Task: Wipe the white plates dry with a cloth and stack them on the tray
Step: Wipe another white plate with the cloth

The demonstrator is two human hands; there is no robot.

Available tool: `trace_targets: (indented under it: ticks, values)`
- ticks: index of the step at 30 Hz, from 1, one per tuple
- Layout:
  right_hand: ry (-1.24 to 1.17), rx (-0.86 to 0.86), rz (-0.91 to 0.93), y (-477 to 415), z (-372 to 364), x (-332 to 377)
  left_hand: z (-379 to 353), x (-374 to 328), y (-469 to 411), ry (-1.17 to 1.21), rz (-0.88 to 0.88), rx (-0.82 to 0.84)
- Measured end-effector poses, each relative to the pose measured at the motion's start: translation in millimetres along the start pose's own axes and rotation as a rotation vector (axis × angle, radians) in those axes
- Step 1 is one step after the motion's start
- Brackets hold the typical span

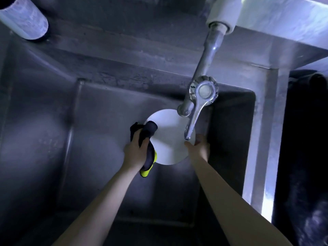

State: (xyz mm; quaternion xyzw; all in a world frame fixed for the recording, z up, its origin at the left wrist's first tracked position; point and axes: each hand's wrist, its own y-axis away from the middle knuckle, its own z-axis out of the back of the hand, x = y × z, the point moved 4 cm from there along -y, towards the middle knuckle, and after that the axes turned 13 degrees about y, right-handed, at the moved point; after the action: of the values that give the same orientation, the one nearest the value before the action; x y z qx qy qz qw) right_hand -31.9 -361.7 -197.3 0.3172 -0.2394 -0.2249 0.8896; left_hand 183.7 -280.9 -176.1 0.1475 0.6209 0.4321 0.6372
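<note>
A round white plate [168, 139] is held over the deep steel sink, just under the tap. My right hand [199, 145] grips the plate's right edge, thumb on its face. My left hand [135, 150] is closed around a dark cloth with a yellow-green end [150, 139], and the cloth's upper fold presses against the plate's left rim. The tap lever covers part of the plate's right side. No tray and no other plates are in view.
A chrome tap with a long lever [198, 107] hangs over the sink's back right. The steel sink wall [53, 121] surrounds the hands. A pale cylinder [24, 18] sits at the top left. The sink's bright right rim [266, 157] borders a dark area.
</note>
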Motion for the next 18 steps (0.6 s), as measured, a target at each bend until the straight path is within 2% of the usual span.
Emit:
trace_targets:
  ticks: [6, 15, 18]
  values:
    - [-0.204, -0.006, -0.044, -0.5, 5.9, -8.9, -2.1, 4.0, -7.3, -0.07, -0.012, -0.008]
    - [-0.272, 0.148, 0.04, 8.4, 13.3, 1.6, 3.2, 0.6, 5.2, -0.042, -0.036, 0.009]
    - [-0.328, 0.213, 0.065, 22.9, 21.9, 5.9, 15.9, -2.6, 17.7, -0.043, -0.057, -0.034]
